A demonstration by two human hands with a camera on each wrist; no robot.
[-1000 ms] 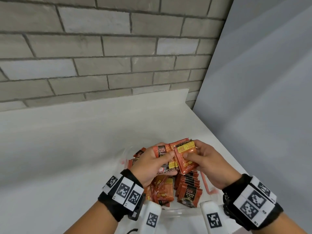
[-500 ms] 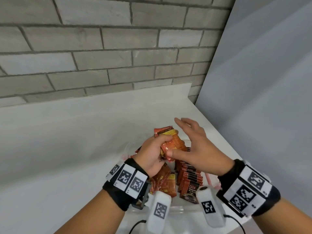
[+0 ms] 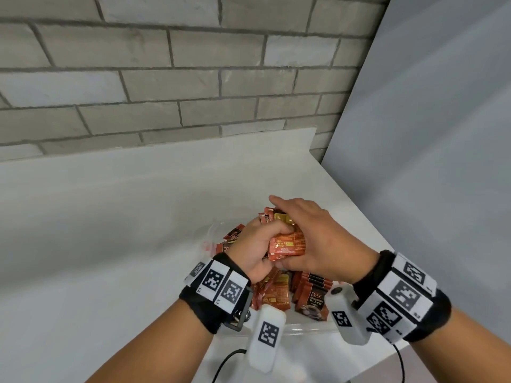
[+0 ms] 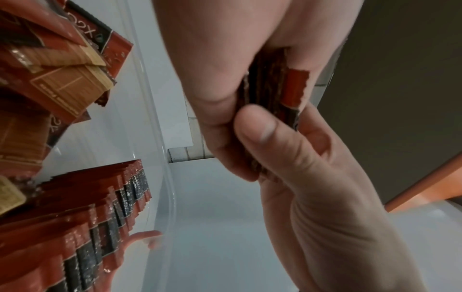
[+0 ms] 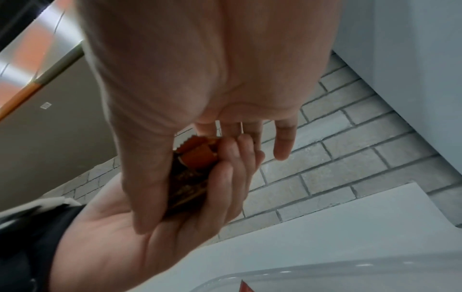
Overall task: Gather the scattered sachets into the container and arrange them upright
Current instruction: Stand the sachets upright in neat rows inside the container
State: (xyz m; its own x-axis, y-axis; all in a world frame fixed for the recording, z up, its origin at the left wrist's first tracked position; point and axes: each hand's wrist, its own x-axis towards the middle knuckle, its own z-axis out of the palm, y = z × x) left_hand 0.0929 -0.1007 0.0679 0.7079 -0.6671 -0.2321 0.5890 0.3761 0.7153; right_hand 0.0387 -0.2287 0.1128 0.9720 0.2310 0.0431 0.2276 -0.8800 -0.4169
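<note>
Left hand (image 3: 255, 246) grips the bundle of sachets (image 3: 287, 244), fanned out 1 second ago and now squared into 1 tight stack, while the right hand (image 3: 315, 236), fingers straight, presses flat against its side. It hangs above the clear container (image 3: 301, 327), probably ready to stand beside the upright row (image 3: 312, 295); loose sachets (image 3: 275, 293) lying tilted on the left crowd that space.

Sachets (image 3: 315, 299) fill the container (image 3: 304, 327); bare table (image 3: 110, 244) lies left, panel (image 3: 428, 161) right.
</note>
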